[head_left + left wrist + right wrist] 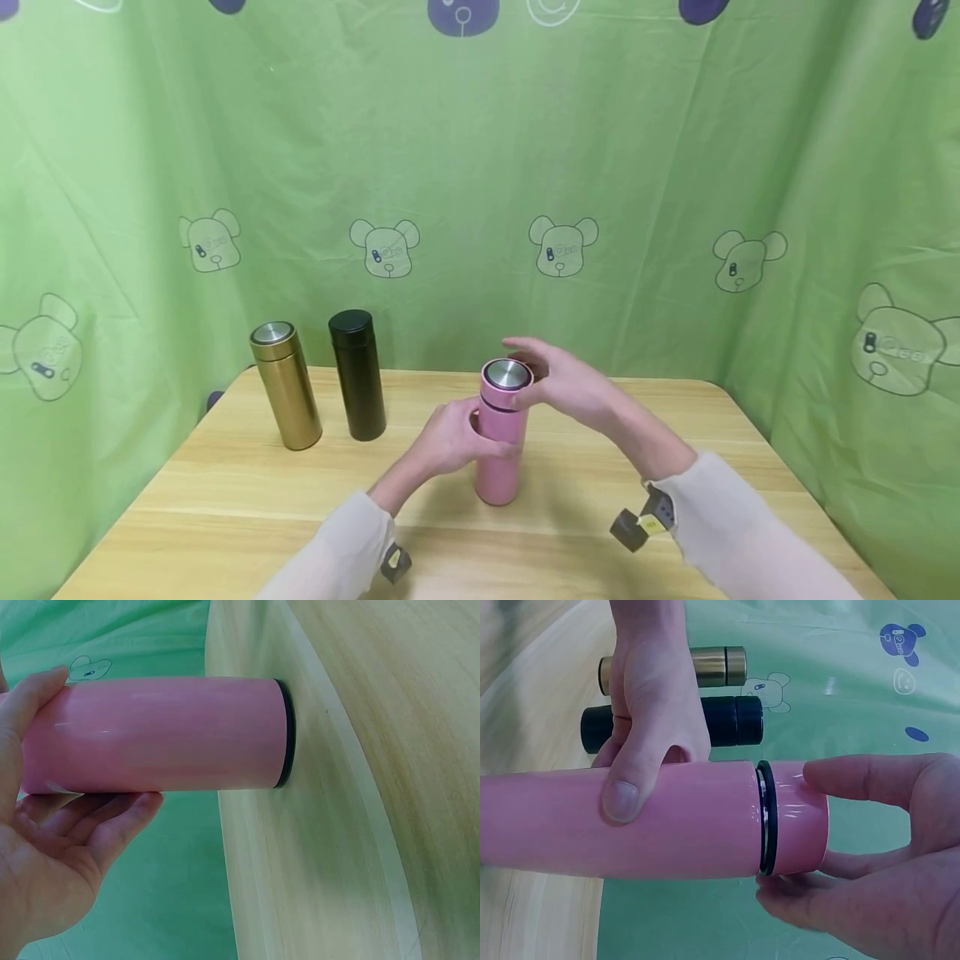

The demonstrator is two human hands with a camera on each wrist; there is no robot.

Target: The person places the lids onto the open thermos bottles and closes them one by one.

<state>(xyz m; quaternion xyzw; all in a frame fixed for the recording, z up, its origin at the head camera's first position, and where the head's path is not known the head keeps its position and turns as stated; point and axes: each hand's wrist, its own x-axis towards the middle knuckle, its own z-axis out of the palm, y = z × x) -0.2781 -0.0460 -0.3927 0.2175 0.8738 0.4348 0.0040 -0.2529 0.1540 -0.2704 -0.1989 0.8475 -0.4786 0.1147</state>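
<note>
A pink thermos flask with a steel-topped pink lid stands upright, slightly tilted, in the middle of the table. My left hand grips its body, thumb across the front, as the right wrist view also shows. At the lid, my right hand holds on with thumb and fingers on opposite sides. Between lid and body a dark ring and a thin silvery gap show in the right wrist view. The flask's black-edged base is at the tabletop; whether it touches, I cannot tell.
A gold thermos flask and a black thermos flask stand side by side at the back left of the wooden table. Behind and around the table hangs a green curtain printed with bear heads.
</note>
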